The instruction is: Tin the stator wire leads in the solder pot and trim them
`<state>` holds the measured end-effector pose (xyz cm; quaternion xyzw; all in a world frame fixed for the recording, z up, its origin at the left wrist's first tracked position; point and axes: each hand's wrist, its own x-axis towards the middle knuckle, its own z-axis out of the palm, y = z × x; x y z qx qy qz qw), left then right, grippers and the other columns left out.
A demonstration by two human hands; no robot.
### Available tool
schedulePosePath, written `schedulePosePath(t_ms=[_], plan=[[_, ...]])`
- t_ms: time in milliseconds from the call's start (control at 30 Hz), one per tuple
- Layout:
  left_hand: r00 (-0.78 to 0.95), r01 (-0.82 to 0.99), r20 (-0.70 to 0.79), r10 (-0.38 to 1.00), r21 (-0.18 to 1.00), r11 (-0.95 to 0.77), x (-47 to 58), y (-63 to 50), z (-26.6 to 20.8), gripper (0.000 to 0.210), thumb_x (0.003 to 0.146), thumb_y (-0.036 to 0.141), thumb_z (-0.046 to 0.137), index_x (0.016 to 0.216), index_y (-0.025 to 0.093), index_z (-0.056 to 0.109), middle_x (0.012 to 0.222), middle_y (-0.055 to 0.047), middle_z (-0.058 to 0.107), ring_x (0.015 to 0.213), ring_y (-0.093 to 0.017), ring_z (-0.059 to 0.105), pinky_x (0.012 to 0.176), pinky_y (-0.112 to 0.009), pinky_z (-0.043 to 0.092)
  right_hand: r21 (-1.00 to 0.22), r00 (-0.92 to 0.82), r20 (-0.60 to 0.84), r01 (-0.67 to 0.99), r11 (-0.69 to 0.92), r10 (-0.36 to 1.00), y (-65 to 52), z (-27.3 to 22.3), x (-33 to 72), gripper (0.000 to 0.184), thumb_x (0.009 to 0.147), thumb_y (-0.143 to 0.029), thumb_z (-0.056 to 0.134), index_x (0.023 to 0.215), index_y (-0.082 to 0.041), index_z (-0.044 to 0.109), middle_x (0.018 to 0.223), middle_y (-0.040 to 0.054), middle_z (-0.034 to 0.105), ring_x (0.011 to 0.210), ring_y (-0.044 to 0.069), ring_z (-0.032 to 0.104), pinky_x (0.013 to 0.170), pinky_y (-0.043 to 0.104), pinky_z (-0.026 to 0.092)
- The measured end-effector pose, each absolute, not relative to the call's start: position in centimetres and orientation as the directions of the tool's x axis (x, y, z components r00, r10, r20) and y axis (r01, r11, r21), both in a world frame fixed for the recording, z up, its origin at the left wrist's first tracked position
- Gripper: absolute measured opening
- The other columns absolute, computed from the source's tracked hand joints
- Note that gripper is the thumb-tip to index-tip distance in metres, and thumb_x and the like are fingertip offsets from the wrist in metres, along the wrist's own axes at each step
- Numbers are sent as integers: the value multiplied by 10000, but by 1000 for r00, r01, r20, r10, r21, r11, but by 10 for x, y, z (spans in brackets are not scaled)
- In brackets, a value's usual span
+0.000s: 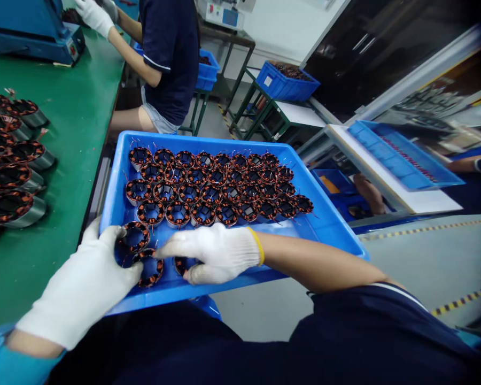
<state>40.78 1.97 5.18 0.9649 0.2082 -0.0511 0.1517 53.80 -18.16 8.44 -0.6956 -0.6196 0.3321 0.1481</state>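
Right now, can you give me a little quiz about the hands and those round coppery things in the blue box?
1. True or false: both white-gloved hands are inside the blue plastic tray.
2. Which hand wears a yellow wristband?
3. Where do more round copper-wound metal stators lie: A, green table; B, floor?

Key:
1. True; the left hand and the right hand each rest on stators in the tray's near corner.
2. The right hand.
3. A, the green table.
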Motion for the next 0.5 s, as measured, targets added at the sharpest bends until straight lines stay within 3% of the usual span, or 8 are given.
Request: schedulePosePath(t_ms=[100, 200, 367, 500], plan=[[880, 468, -212, 424, 242, -850, 408, 15, 52, 611, 773, 529, 557, 1262, 165, 516, 1413, -292, 437, 836, -437, 727, 751, -554, 571, -355, 221, -410, 855, -378, 885, -193, 107, 536, 419, 853, -315, 634, 1269, -283, 589, 1304, 54, 569, 1022, 232, 639, 688, 305, 509], [872, 481, -227, 433, 236, -845, 411, 11, 54, 604, 752, 482, 581, 1244, 139, 509, 1440, -326, 381, 861, -471, 717, 729, -573, 560, -150, 249, -516, 915, -373, 819, -201, 114, 530, 256, 841, -341, 648, 1081, -257, 673, 1125, 74, 594, 885, 246, 647, 587, 284, 454], [872, 481, -223, 436, 230, -846, 413, 10, 56, 614, 699, 428, 630, 1231, 145, 516, 1446, -334, 384, 856, -489, 715, 718, -603, 558, 5, 382, -468, 903, -430, 797, -188, 90, 518, 274, 965, -417, 486, 1075, -217, 637, 1013, 80, 613, 810, 281, 675, 541, 314, 479], [878, 470, -220, 425, 229, -852, 412, 11, 57, 608, 720, 406, 620, 1251, 131, 516, 1431, -333, 407, 872, -485, 720, 740, -592, 566, 17, 394, -320, 911, -411, 861, -166, 68, 514, 302, 1017, -331, 357, 1088, -203, 621, 1029, 98, 629, 811, 274, 683, 571, 345, 511]])
